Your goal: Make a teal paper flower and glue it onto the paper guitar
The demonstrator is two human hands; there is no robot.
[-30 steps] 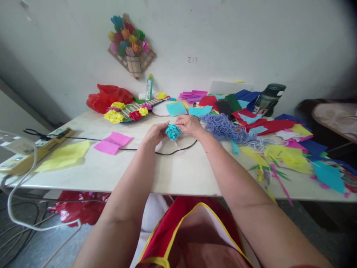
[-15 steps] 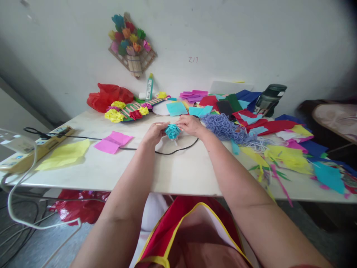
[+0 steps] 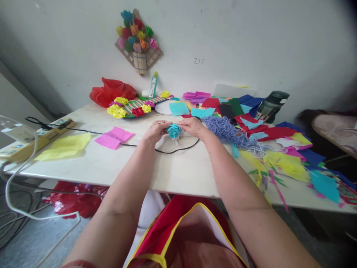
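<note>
Both hands meet near the middle of the table (image 3: 178, 175), a little toward its far edge; the left hand (image 3: 155, 130) and the right hand (image 3: 192, 125) each pinch with closed fingertips a side of the teal paper flower (image 3: 174, 130), which is held just above the tabletop over a loop of black cable (image 3: 167, 150). I judge that the step in hand is the shaping of the flower's crumpled petals; the next move would call for small, gentle pulls, because such thin paper may tear easily. A pink sheet (image 3: 113, 137) lies toward the left edge; a heap of blue yarn (image 3: 223, 128) lies just beside the right hand.
</note>
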